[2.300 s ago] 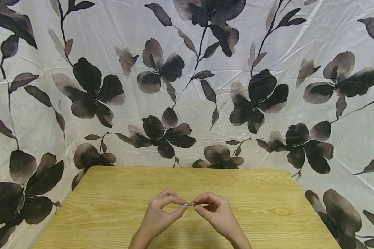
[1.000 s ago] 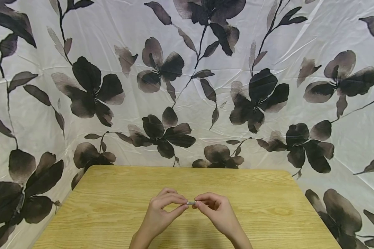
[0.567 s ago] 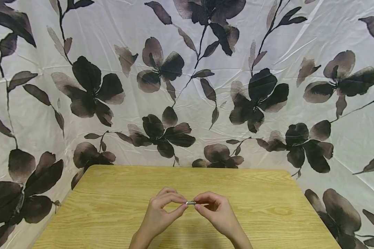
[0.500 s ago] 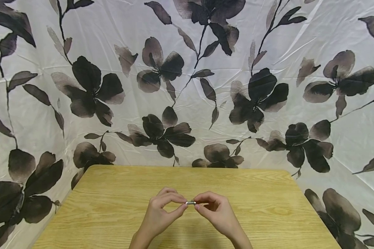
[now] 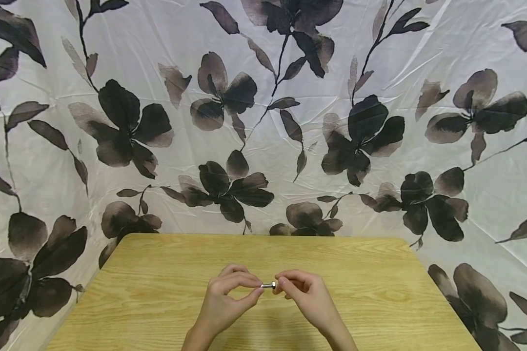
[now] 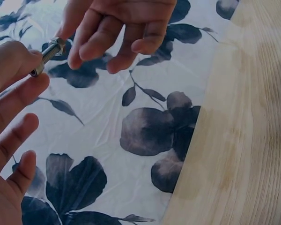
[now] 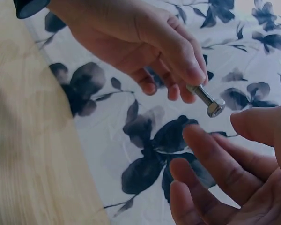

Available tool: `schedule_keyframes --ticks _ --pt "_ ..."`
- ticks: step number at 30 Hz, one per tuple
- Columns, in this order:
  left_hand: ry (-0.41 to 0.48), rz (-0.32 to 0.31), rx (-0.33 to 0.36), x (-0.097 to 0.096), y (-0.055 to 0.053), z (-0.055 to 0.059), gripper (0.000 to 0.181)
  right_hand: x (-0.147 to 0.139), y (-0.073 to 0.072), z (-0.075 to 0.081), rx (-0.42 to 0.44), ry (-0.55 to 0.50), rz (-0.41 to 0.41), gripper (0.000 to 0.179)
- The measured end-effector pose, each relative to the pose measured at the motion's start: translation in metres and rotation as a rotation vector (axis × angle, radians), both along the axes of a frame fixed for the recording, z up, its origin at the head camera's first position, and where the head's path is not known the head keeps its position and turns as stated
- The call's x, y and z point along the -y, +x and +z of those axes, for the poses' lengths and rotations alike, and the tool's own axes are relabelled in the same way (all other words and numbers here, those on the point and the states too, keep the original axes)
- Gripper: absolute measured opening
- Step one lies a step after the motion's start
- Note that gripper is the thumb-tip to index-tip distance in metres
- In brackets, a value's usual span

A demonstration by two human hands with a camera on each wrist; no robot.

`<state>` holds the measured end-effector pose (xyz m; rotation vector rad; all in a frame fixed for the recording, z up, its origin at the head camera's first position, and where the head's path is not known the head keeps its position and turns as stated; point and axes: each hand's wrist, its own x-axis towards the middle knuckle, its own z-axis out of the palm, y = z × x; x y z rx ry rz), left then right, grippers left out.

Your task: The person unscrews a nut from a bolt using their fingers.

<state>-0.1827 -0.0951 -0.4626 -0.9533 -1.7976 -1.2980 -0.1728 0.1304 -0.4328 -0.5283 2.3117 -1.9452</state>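
A small silvery bolt (image 5: 267, 285) lies almost level above the table, pinched at its head end between the thumb and index finger of my left hand (image 5: 228, 295). On its far end sits a hex nut (image 7: 216, 108), with threaded shank showing between nut and fingertips. My right hand (image 5: 307, 298) is just to the right of the nut. Its thumb and fingers are parted and hold nothing; the right wrist view shows a gap between them and the nut. In the left wrist view the bolt head (image 6: 36, 71) shows at the left fingertips.
Beneath both hands is a light wood-grain table (image 5: 158, 273) with rounded far corners. White cloth (image 5: 290, 161) with dark printed flowers hangs behind it and at both sides. A dark band (image 7: 32, 7) circles the left wrist.
Earlier, the right thumb and finger were at the nut end, turning it. Now they have come off and spread apart, leaving the nut in sight. The left hand keeps its pinch.
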Motion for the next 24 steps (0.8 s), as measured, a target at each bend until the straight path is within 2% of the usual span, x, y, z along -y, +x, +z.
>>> schedule_keyframes --ticks 4,14,21,24 --pt "-0.002 -0.017 0.005 -0.0012 0.0001 -0.0013 0.035 -0.0007 0.0012 -0.001 -0.009 0.018 0.041 0.026" --pt "-0.011 -0.016 0.005 0.0001 -0.0004 -0.0013 0.032 0.0007 0.0016 -0.0039 -0.073 -0.033 0.087 0.02" --pt "-0.02 -0.018 0.071 0.0023 0.0021 0.0005 0.022 0.0015 0.0009 -0.0073 -0.136 -0.066 0.116 0.018" --pt "-0.024 -0.014 0.078 0.003 0.0023 0.0017 0.022 0.0021 0.0007 -0.0079 -0.155 -0.087 0.129 0.018"
